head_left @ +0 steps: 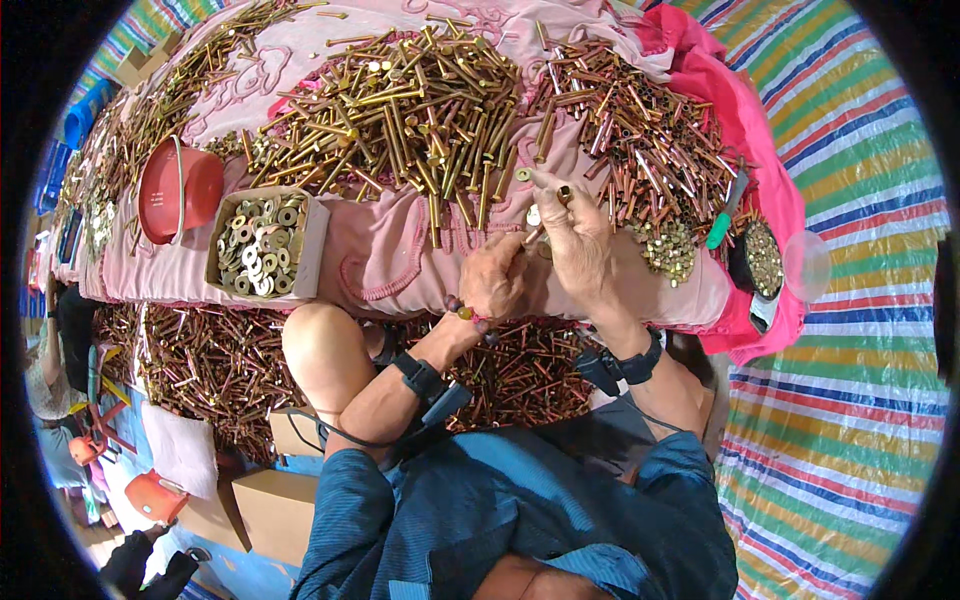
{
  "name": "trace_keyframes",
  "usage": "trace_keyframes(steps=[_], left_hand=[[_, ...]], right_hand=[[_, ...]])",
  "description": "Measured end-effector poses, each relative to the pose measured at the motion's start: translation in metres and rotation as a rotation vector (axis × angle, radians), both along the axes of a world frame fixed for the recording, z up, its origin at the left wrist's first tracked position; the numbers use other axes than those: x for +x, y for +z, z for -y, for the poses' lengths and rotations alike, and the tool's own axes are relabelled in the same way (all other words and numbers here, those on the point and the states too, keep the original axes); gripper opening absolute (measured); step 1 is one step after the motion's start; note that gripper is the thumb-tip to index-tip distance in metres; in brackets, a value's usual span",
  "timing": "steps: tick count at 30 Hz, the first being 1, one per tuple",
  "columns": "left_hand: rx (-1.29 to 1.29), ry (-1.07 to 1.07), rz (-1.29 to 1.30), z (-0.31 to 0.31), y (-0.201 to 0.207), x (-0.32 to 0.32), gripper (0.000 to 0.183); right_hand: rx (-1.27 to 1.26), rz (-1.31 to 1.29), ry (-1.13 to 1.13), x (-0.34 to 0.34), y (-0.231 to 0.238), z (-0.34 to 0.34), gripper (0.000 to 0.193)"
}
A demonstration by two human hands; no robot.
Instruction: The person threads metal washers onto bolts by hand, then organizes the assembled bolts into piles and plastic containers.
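My left hand [492, 278] is closed in front of the pile, its fingers curled inward; what they hold is mostly hidden. A pale round metal piece [533, 215] shows between my two hands. Beside it, my right hand [578, 245] is raised with fingers bent round a short metal sleeve [565, 194], its dark open end facing up. Near the right fingertips is a small washer [523, 174]. Beyond my hands lies a heap of long brass-coloured bolts [440, 100]. A heap of reddish metal sleeves [640, 125] spreads to the right.
A carton of washers [318, 235] and a red bucket [205, 192] stand left on the pink cloth [380, 225]. Right are loose nuts [668, 252], a green-handled tool [718, 230] and a dark bowl of small parts [740, 265]. More metal pieces [210, 370] lie below the cloth's edge.
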State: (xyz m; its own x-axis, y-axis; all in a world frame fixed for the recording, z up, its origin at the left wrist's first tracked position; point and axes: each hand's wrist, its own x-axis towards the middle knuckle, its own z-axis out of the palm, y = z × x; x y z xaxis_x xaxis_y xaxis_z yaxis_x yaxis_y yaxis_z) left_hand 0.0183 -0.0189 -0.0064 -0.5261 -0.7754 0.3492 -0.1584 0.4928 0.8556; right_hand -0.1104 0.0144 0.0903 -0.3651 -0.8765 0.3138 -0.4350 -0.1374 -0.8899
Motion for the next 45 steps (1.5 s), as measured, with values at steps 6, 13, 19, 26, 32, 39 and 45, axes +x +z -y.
trace_keyframes(steps=[6, 13, 19, 26, 32, 39, 45], left_hand=[[0.113, 0.051, -0.072, -0.004, 0.006, 0.009, 0.057], [-0.032, 0.079, -0.095, -0.008, 0.008, 0.009, 0.044], [0.069, -0.014, -0.131, -0.006, 0.006, 0.006, 0.039], [0.114, 0.026, -0.098, -0.009, 0.007, 0.002, 0.034], [0.011, 0.040, -0.045, -0.005, 0.003, 0.005, 0.033], [-0.014, 0.011, -0.148, -0.007, 0.002, -0.002, 0.034], [-0.033, 0.000, -0.148, -0.007, 0.006, 0.000, 0.047]], right_hand=[[0.054, -0.135, -0.039, 0.011, -0.004, -0.004, 0.035], [0.114, -0.221, -0.018, 0.010, -0.055, -0.019, 0.029], [0.250, -0.248, -0.146, -0.038, -0.038, -0.056, 0.024], [0.380, -0.738, -0.425, -0.136, -0.051, -0.089, 0.021], [0.558, -0.877, -0.258, -0.134, -0.040, -0.080, 0.021], [0.338, 0.220, 0.004, -0.072, -0.018, -0.058, 0.019], [0.106, 0.096, 0.227, -0.022, -0.015, -0.026, 0.020]])
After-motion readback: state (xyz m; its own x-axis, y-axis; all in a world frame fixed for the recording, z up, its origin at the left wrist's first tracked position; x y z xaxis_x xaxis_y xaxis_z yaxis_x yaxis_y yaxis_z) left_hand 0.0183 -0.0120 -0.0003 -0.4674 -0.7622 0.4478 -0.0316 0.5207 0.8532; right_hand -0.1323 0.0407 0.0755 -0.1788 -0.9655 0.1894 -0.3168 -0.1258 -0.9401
